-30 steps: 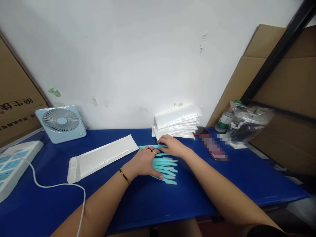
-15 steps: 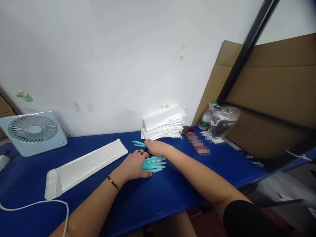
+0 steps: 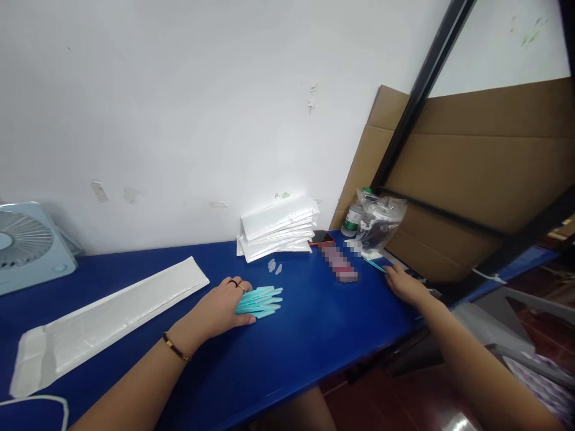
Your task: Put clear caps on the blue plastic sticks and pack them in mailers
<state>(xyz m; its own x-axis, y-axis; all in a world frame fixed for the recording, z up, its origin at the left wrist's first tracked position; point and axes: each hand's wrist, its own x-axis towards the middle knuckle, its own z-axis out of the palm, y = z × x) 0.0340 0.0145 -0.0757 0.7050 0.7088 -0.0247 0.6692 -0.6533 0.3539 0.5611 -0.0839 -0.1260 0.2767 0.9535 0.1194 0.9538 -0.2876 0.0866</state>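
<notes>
**Left hand on the teal pile, right hand out at the worktop's edge**

We count one pile of teal sticks (image 3: 259,300) near the middle of the blue worktop (image 3: 291,347); the sticks overlap, so we cannot give their exact number. Behind the pile, two small clear caps (image 3: 275,266) lie side by side. One long white mailer (image 3: 112,314) lies flat to the left, well apart from the pile, and one stack of white mailers (image 3: 277,230) sits against the wall. One single teal stick (image 3: 375,264) lies far to the right, next to a clear plastic bag (image 3: 381,221) and a small bottle (image 3: 353,220). One fan (image 3: 27,245) stands at the left edge.

Our left hand (image 3: 220,308) lies flat and spread, palm down, its fingertips resting on the near end of the teal pile; it grips nothing. It wears two rings and a bracelet at the wrist.

Our right hand (image 3: 404,284) reaches to the right edge of the worktop, fingers loosely extended, its fingertips just at the single teal stick. We cannot tell whether it touches or pinches it.
</notes>
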